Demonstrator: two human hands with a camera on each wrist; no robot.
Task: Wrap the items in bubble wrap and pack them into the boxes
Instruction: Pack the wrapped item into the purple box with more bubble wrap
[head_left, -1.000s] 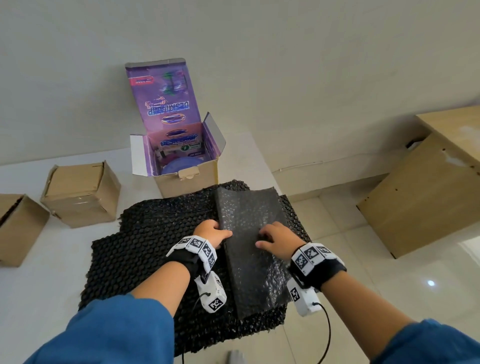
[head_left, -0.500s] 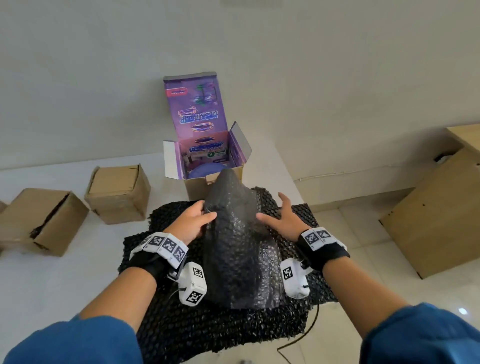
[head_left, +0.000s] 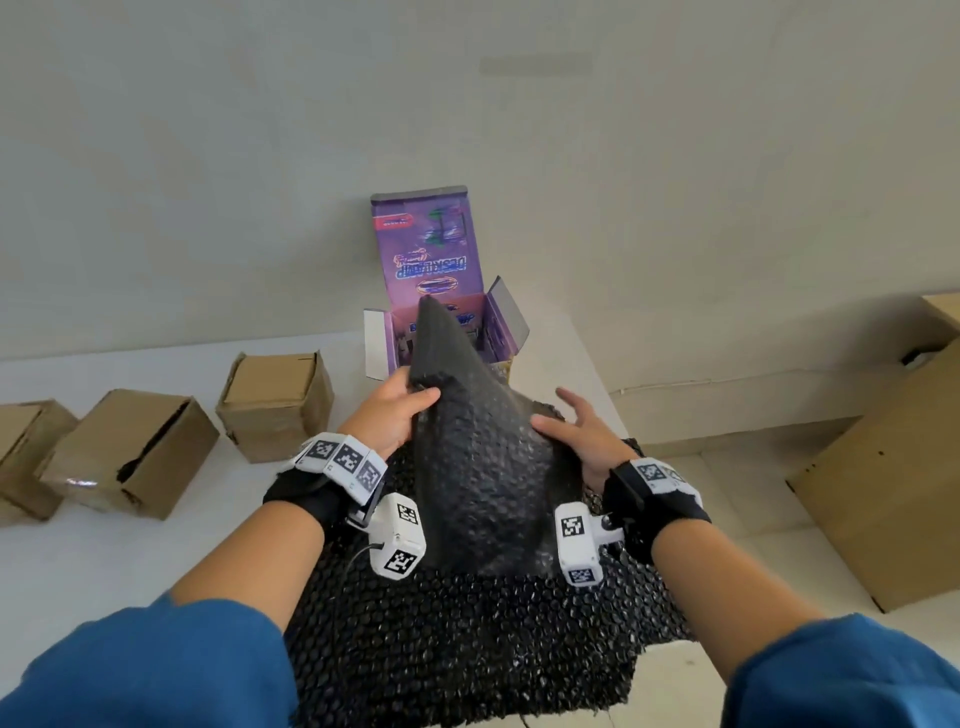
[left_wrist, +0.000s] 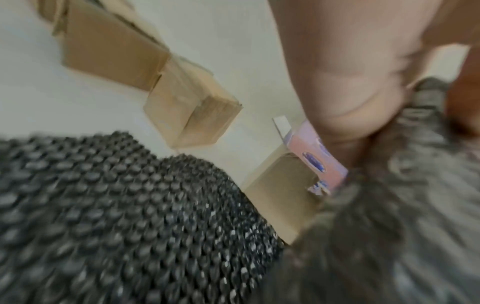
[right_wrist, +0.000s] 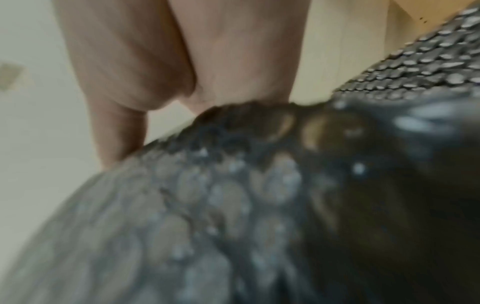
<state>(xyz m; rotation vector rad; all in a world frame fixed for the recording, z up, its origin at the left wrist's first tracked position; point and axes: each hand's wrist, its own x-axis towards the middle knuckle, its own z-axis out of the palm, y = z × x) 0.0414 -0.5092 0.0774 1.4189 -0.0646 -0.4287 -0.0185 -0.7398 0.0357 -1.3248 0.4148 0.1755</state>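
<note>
A black bubble wrap sheet (head_left: 483, 467) stands lifted off the bubble wrap pile (head_left: 467, 654), its tip rising in front of the open purple-lined box (head_left: 498, 322). My left hand (head_left: 415, 395) grips the sheet's upper left edge, thumb on the front. My right hand (head_left: 558, 415) pinches the right edge, thumb on the front and fingers spread behind. In the left wrist view the hand (left_wrist: 350, 82) meets the sheet (left_wrist: 389, 226) beside the box (left_wrist: 314, 156). In the blurred right wrist view, fingers (right_wrist: 182, 61) go behind the sheet (right_wrist: 233, 205). What the sheet covers is hidden.
Three closed or torn cardboard boxes (head_left: 275, 405) (head_left: 130, 452) (head_left: 26, 447) line the white table (head_left: 156, 561) on the left. The table's right edge runs past the pile. A large brown crate (head_left: 883, 493) stands on the floor at right.
The sheet lay flat on the pile under both hands a second ago. Both hands have raised it into a peak and carried it forward toward the open box.
</note>
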